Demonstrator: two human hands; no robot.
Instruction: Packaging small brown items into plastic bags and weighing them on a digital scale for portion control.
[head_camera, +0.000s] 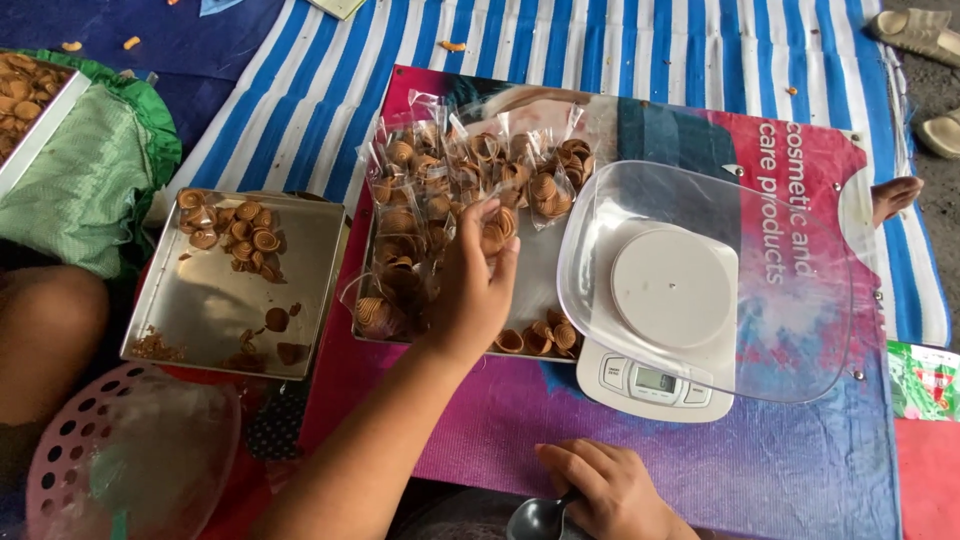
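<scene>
My left hand (472, 295) reaches over a metal tray (540, 270) and pinches a few brown spiral snacks (497, 232) in its fingertips. The tray holds several small clear bags of the same snacks (470, 165), plus loose ones (540, 338) at its near edge. My right hand (610, 490) rests low at the mat's near edge, closed on a dark scoop (535, 520). A white kitchen scale (655, 380) with a clear plastic bowl (800, 290) on it stands just right of the tray; the bowl holds nothing.
A second metal tray (215, 310) with loose snacks and crumbs lies to the left. A pink perforated basket (60, 450), green cloth (90, 170) and another person's knee (45, 330) are at far left. Toes (893, 196) and sandals (915, 35) show at right.
</scene>
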